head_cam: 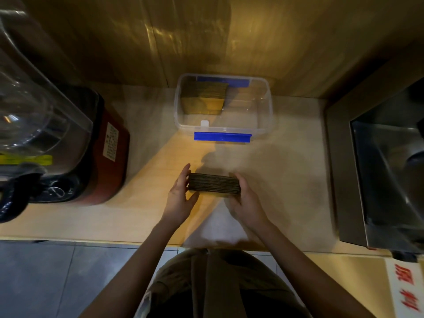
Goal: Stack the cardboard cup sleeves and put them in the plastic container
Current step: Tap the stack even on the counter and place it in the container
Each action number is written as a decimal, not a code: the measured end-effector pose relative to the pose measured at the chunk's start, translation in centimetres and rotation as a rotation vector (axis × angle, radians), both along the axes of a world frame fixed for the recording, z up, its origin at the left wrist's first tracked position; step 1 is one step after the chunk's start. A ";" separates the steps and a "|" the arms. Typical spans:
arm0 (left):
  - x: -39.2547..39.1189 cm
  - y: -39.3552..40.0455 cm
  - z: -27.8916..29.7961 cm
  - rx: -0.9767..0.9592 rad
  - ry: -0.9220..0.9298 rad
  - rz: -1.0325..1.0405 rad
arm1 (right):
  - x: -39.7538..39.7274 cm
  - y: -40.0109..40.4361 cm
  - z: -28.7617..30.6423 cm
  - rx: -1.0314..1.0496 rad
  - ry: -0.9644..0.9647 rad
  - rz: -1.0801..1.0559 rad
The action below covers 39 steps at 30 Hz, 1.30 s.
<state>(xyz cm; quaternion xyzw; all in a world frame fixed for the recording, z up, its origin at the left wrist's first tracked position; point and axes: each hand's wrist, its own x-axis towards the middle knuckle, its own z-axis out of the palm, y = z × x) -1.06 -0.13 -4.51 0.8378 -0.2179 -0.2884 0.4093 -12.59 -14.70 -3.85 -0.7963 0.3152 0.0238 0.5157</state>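
bare forearms, khaki trousers, dark top.

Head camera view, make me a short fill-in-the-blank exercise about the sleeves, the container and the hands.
1. The stack of sleeves is held between ____ hands.
2. The clips on the plastic container are coloured ____.
3. The sleeves in the container lie in its ____ half.
4. The container has no ____ on it.

Missing words: two; blue; left; lid
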 end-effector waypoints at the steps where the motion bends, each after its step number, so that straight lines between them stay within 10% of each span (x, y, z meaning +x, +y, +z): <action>1: 0.2 0.1 0.0 0.010 -0.042 -0.030 | 0.0 -0.3 0.1 -0.017 0.020 0.031; 39: 12.9 -8.2 12.0 0.202 -0.480 -0.344 | 11.4 -10.3 10.6 -0.174 -0.017 0.195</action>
